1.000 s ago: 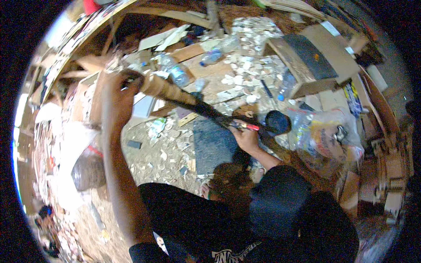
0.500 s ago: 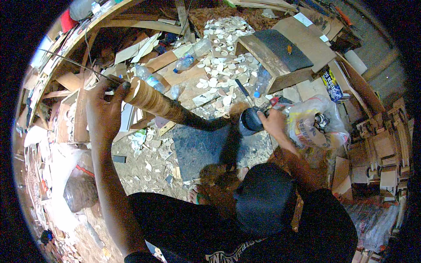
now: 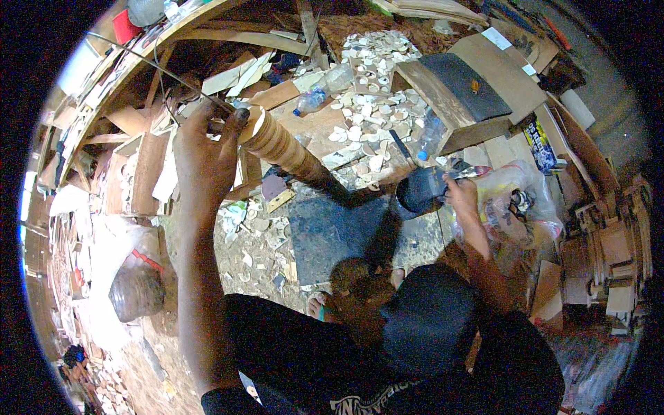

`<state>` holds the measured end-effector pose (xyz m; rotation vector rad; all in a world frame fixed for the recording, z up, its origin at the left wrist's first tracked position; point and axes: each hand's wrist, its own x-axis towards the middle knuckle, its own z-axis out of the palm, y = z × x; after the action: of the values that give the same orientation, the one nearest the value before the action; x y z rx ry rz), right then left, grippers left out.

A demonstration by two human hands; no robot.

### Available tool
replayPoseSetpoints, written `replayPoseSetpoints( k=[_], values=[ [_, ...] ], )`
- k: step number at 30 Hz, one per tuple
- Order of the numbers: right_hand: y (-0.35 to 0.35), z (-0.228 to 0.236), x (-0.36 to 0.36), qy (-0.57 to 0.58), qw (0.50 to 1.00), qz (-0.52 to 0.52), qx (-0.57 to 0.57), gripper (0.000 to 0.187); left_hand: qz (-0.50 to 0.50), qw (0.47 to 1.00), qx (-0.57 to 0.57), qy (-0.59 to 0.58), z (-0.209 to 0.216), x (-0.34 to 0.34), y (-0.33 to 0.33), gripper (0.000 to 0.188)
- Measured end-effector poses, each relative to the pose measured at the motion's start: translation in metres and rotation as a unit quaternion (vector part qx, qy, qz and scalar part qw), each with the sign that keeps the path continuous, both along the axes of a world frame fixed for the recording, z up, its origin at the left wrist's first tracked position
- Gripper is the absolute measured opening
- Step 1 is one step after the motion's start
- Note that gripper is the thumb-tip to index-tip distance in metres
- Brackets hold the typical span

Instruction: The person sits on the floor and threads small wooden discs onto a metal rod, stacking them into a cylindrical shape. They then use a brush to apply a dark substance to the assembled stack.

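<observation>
My left hand (image 3: 207,142) is raised at the left, closed around a thin rod (image 3: 155,66) at the top of a long stack of round wooden discs (image 3: 283,146). Its thumb lies by the stack's pale upper end. The stack slants down to the right, and its lower end is in dark shade. My right hand (image 3: 462,197) grips a dark, round-faced tool (image 3: 418,192) near that lower end. The tool's exact kind is hard to make out; a dark bar (image 3: 400,144) shows just above it. Whether tool and stack touch cannot be told.
Pale wood offcuts (image 3: 380,111) lie heaped beyond the stack, with plastic bottles (image 3: 310,102) among them. A wooden box with a black pad (image 3: 465,86) stands at the far right. A plastic bag (image 3: 515,200) lies beside my right hand. A dark board (image 3: 315,238) covers the floor below.
The view has shifted, so most things sit farther right. The round-faced tool has turned and moved slightly against the stack's lower end. Both hands keep their hold.
</observation>
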<state>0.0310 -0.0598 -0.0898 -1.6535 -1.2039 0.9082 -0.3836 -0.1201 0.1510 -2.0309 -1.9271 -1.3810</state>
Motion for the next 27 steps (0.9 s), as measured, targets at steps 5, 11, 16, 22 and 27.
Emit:
replayPoseSetpoints(
  k=[5, 11, 16, 22, 27],
  values=[
    [-0.004, 0.059, -0.043, 0.312, 0.95, 0.017, 0.004, 0.024, 0.05, 0.998, 0.029, 0.04, 0.001, 0.003, 0.011, 0.02],
    [-0.005, 0.123, -0.157, 0.424, 0.853, 0.241, 0.184, 0.02, 0.101, 0.991, -0.002, 0.085, 0.002, -0.005, 0.021, 0.02],
    [-0.012, 0.048, -0.191, 0.088, 0.936, 0.23, 0.251, 0.021, 0.099, 0.99, 0.028, 0.093, -0.005, -0.017, 0.023, 0.019],
    [-0.017, 0.017, -0.184, -0.085, 0.968, 0.204, 0.121, 0.025, 0.11, 0.99, 0.017, 0.086, -0.006, -0.027, 0.02, 0.012],
    [0.011, 0.101, -0.231, 0.288, 0.871, 0.262, 0.301, 0.025, 0.065, 0.998, -0.011, 0.0, -0.008, -0.028, 0.021, 0.013]
  ],
)
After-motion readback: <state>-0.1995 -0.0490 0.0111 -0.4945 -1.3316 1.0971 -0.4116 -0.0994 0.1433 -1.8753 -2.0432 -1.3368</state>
